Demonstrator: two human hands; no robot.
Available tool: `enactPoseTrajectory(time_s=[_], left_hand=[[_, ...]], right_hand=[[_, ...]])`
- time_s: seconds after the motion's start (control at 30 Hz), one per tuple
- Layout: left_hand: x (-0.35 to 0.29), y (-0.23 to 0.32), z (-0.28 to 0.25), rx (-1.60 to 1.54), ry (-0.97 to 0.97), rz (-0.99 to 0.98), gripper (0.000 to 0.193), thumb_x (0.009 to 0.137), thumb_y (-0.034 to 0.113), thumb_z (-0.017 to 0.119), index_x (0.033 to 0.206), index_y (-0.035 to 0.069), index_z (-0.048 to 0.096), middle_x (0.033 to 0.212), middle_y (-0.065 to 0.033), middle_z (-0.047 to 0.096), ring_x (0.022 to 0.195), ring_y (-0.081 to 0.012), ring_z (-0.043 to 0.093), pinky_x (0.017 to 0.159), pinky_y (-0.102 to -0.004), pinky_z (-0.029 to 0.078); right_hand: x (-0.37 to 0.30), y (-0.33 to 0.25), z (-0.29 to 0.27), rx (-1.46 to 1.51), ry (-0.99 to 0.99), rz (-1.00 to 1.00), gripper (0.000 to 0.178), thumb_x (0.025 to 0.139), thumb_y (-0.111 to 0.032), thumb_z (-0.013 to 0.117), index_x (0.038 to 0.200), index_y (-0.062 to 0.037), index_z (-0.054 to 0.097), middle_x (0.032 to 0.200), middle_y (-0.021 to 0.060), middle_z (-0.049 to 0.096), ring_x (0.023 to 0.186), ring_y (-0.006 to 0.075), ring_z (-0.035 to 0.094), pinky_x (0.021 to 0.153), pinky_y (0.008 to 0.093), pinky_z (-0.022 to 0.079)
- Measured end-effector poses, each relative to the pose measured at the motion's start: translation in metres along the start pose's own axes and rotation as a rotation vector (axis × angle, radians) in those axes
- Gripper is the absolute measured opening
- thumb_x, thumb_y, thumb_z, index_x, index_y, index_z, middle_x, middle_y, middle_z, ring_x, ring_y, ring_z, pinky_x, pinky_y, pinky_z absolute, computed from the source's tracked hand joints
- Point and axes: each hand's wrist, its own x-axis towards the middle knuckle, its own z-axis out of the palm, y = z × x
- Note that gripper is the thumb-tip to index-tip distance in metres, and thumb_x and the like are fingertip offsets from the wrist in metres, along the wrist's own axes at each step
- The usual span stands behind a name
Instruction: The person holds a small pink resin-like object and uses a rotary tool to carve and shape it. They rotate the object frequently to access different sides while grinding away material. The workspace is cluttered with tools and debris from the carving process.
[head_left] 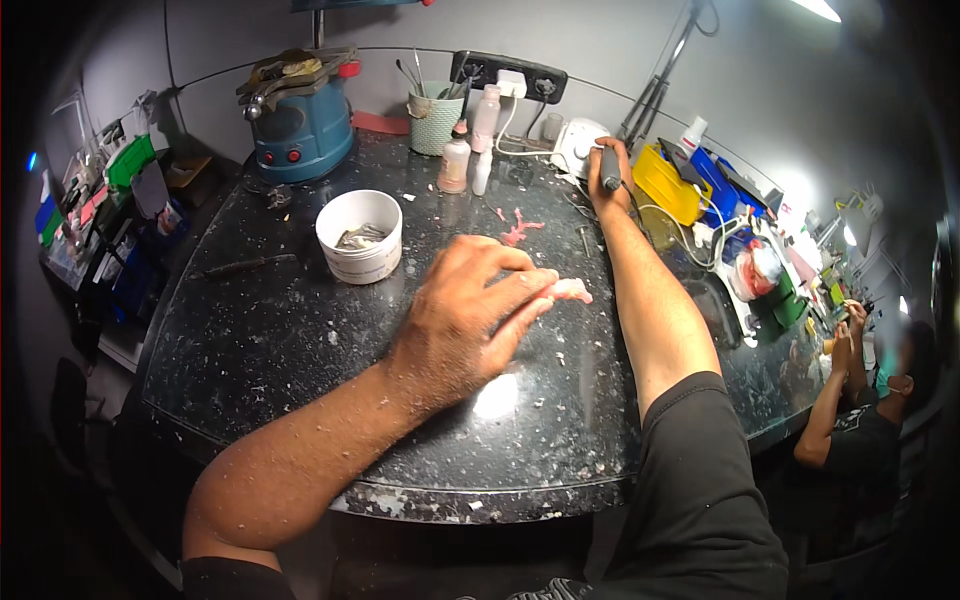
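Note:
Above the middle of the black speckled worktop [300,350], my left hand [460,305] pinches a small pale pink piece [572,291] between thumb and fingers. The piece sticks out to the right of the fingertips, and its exact kind is too small to tell. My right hand [617,178] reaches to the far right with its fingers wrapped round a dark grey rotary handpiece [610,176], beside a white control unit [580,143]. Branching pink scraps [518,228] lie on the worktop beyond my left hand. A metal screw-like part [584,240] lies left of my right forearm.
A white tub [360,240] with metal bits stands left, near a thin dark tool [245,267]. Behind are a blue machine [300,140], a woven tool cup [435,122] and bottles [455,165]. Yellow [665,185] and blue bins with cables crowd the right; a co-worker [870,400] sits beyond.

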Motion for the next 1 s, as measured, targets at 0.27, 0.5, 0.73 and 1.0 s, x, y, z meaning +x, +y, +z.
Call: enactPoseTrajectory(time_s=[0.27, 0.5, 0.73, 1.0], left_hand=[[-0.004, -0.006, 0.003, -0.173, -0.076, -0.217, 0.02, 0.085, 0.01, 0.077, 0.104, 0.005, 0.072, 0.105, -0.0089, 0.072, 0.108, -0.0238, 0.063, 0.097, -0.0378, 0.048], [-0.003, -0.015, -0.001, -0.075, 0.03, -0.182, 0.02, 0.081, 0.011, 0.079, 0.099, 0.007, 0.073, 0.094, -0.0047, 0.071, 0.097, -0.0211, 0.061, 0.091, -0.0348, 0.046], [0.0, -0.013, -0.005, 0.036, 0.018, -0.105, 0.02, 0.076, 0.008, 0.079, 0.095, 0.008, 0.073, 0.092, -0.0025, 0.07, 0.095, -0.0211, 0.059, 0.09, -0.0345, 0.046], [-0.002, -0.007, 0.004, 0.225, -0.032, 0.106, 0.026, 0.072, 0.005, 0.081, 0.096, 0.008, 0.072, 0.093, -0.004, 0.068, 0.098, -0.0249, 0.058, 0.095, -0.0389, 0.047]], right_hand=[[0.022, -0.014, -0.021, 0.154, -0.19, -0.151, 0.028, 0.092, -0.023, 0.062, 0.118, -0.012, 0.064, 0.112, 0.0149, 0.072, 0.11, 0.0313, 0.067, 0.096, 0.0389, 0.05], [-0.043, -0.139, -0.095, 0.607, -0.251, 0.164, 0.028, 0.097, -0.028, 0.066, 0.114, -0.0066, 0.073, 0.102, 0.0016, 0.069, 0.096, 0.0119, 0.059, 0.09, 0.0278, 0.047], [-0.158, -0.224, -0.156, 0.713, -0.493, 0.015, 0.023, 0.095, -0.013, 0.069, 0.114, 0.0008, 0.064, 0.11, 0.0099, 0.068, 0.1, 0.0129, 0.062, 0.092, 0.0288, 0.049], [-0.181, -0.208, -0.163, 0.692, -0.51, 0.034, 0.024, 0.096, -0.013, 0.068, 0.115, 0.0004, 0.061, 0.105, 0.0094, 0.069, 0.097, 0.012, 0.063, 0.088, 0.0287, 0.051]])
